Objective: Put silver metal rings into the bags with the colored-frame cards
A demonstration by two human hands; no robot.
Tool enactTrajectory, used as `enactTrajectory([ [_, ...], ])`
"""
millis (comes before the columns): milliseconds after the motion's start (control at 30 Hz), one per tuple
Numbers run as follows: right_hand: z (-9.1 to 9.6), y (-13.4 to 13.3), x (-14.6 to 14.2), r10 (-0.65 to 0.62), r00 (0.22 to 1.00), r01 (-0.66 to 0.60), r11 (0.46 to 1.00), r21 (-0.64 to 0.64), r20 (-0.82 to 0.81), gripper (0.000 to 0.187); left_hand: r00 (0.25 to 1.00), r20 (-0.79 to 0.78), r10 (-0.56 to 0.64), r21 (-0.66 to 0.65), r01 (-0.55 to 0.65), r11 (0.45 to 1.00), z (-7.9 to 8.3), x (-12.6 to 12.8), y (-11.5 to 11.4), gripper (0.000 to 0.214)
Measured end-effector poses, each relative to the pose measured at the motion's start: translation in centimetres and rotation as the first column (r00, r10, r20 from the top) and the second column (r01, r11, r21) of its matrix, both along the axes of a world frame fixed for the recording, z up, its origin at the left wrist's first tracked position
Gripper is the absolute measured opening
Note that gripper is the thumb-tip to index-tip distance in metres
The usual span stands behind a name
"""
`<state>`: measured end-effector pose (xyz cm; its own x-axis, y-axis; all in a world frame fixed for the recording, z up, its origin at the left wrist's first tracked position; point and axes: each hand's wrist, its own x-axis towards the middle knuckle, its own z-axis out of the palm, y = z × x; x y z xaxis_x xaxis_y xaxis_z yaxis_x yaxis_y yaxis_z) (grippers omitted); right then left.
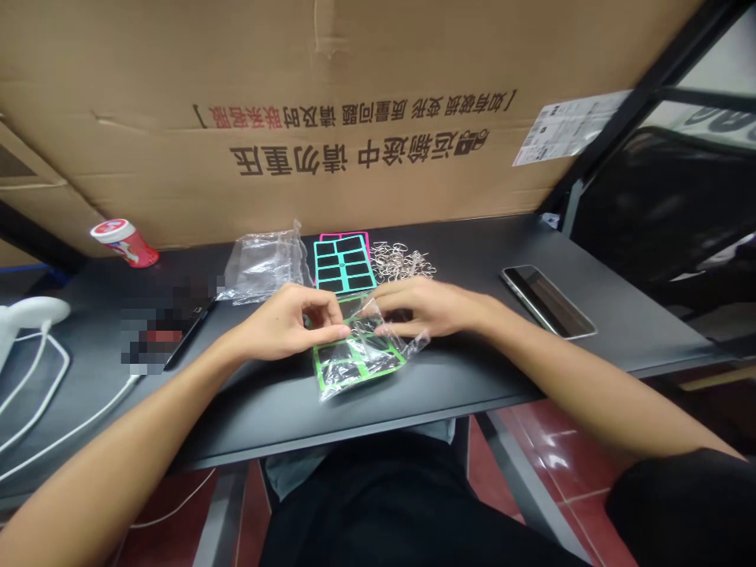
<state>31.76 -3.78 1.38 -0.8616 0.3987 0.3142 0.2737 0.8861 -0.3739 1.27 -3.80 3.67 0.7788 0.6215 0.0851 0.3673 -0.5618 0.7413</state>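
Observation:
A flat green frame with rectangular openings (361,372) lies inside a clear plastic bag (348,386) near the table's front edge. My left hand (295,321) is closed at the bag's upper left, thumb and forefinger pinching its film. From the other side my right hand (416,305) grips the bag's upper right edge, some fingertips hidden by crumpled plastic. Just beyond my hands sits a turquoise frame (344,264) of the same kind, on top of a pink frame (367,237). Beside them is a pile of small metal rings or hooks (402,262).
Clear plastic bags (265,264) lie left of the frames. A phone (548,301) rests at right; a red-and-white tub (126,242) stands at back left. White cables (88,425) run across the left side. A large cardboard sheet (366,63) walls off the table's back.

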Motion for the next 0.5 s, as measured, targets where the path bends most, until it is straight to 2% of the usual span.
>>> enactTrajectory([
  [100,-1.1,-0.4,-1.5,0.049,0.998,-0.052,0.996,0.074,0.035,0.034,1.0,0.001,0.001,0.002,-0.001,1.0,0.0,0.0,0.0,0.031],
  [333,-0.9,-0.3,-1.2,-0.097,0.976,0.053,0.974,0.22,0.194,0.024,1.0,0.002,-0.001,-0.009,0.002,1.0,0.0,0.2,-0.1,0.03],
  [400,-0.7,-0.2,-1.0,-0.082,0.98,0.045,0.978,0.203,0.182,0.022,1.0,0.004,0.004,-0.013,-0.004,1.0,-0.1,0.1,-0.1,0.03],
  [500,0.0,0.0,-0.4,-0.036,0.996,0.03,0.997,0.073,0.086,0.018,1.0,0.004,0.008,-0.019,-0.008,1.0,0.0,0.1,0.0,0.03],
])
